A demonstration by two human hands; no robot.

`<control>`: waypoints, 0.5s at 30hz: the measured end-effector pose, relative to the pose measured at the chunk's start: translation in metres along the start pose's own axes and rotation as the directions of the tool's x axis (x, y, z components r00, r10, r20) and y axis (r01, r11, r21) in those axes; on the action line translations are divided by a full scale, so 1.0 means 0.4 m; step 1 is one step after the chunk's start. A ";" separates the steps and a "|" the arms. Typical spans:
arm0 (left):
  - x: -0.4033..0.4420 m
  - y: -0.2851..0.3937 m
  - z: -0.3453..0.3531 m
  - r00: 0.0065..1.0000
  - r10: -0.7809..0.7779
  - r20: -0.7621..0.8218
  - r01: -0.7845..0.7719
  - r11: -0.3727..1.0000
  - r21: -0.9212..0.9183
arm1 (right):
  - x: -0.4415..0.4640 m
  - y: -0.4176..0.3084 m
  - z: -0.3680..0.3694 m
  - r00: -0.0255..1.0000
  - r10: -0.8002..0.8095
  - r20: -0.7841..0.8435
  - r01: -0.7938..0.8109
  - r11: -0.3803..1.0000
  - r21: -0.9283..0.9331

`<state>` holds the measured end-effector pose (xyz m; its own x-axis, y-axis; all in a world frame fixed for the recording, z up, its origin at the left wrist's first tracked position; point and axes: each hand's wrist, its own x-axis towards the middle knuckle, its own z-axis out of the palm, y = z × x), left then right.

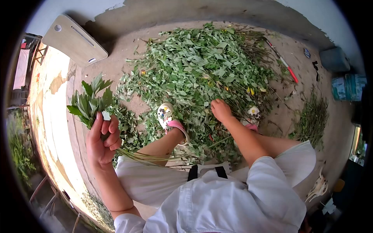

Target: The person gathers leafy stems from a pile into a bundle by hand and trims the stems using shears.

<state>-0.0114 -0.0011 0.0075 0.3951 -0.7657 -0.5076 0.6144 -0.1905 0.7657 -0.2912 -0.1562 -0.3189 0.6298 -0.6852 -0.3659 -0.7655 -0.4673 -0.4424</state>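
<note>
Raised at the left, my left hand (pixel 103 138) is closed around a small bunch of leafy green sprigs (pixel 91 103), the leaves pointing up. My right hand (pixel 222 111) is low over a broad heap of cut leafy stems (pixel 202 58), its fingers curled at the leaves. Whatever the right fingers pinch, if anything, is hidden. Several thin bare stems (pixel 149 156) lie across my left thigh. Loose leaves surround my patterned left shoe (pixel 166 112) and my right shoe (pixel 253 112).
A small wooden-topped table (pixel 74 40) leans at the back left. A long red-and-white-handled tool (pixel 283 62) lies right of the heap. Farther right are a pile of thin stems (pixel 312 118), a blue-grey bin (pixel 335 60), a teal package (pixel 349 87) and a spotted cat (pixel 319 187).
</note>
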 end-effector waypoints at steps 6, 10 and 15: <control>0.052 -0.017 0.024 1.000 -0.021 0.001 0.021 1.000 -0.005 | 0.084 -0.034 0.099 0.992 -0.109 -0.060 0.085 0.946 -0.313; 0.102 -0.043 0.003 0.996 -0.003 -0.086 0.006 0.999 0.032 | 0.104 -0.068 0.047 0.998 -0.041 -0.051 0.042 0.999 0.011; 0.131 -0.060 -0.029 0.983 0.078 -0.166 -0.056 0.989 0.134 | 0.078 -0.154 -0.100 0.931 -0.140 -0.336 0.325 0.736 0.594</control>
<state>0.0024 -0.0297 -0.0420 0.5497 -0.6653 -0.5052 0.4946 -0.2282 0.8386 -0.2297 -0.1712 -0.2702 0.6492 -0.7606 -0.0033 -0.2796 -0.2347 -0.9310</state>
